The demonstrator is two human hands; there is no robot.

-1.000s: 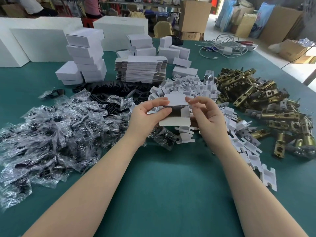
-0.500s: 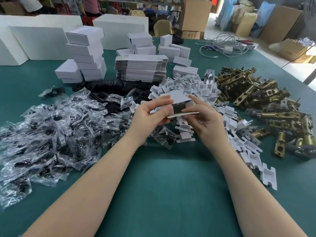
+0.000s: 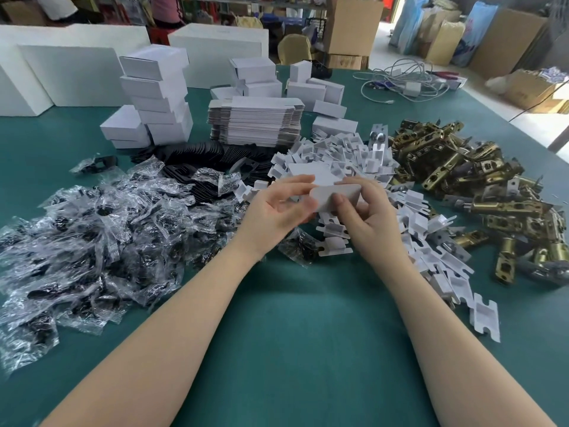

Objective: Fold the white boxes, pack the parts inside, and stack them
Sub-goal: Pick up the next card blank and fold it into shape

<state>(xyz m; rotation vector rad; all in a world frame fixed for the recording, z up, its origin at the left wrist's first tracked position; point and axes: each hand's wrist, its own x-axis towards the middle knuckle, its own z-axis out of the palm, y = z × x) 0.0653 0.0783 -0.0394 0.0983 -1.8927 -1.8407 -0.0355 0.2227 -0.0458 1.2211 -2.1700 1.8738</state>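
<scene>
On the left of the green table [image 3: 292, 349] a wide heap of small plastic bags [image 3: 92, 235] with dark parts is spread, and behind it the finished boxes [image 3: 154, 97] are stacked in a leaning column, probably kept far back so that the working space is not blocked. In the middle a pile of flat box sheets [image 3: 255, 121] waits, within easy reach. Just in front of it, above the heap of white card inserts [image 3: 348, 155], a half-folded white box [image 3: 334, 195] is held in the air, apart from the table. It is supported by the left hand [image 3: 277, 211] with fingers curled under and over it, while one flap is pinched by the right hand [image 3: 366, 217], the thumb on top, so that the flap can be bent. The long axis of the box runs left to right, slightly rising to the right. On the right the brass latches [image 3: 477, 186] are heaped.
</scene>
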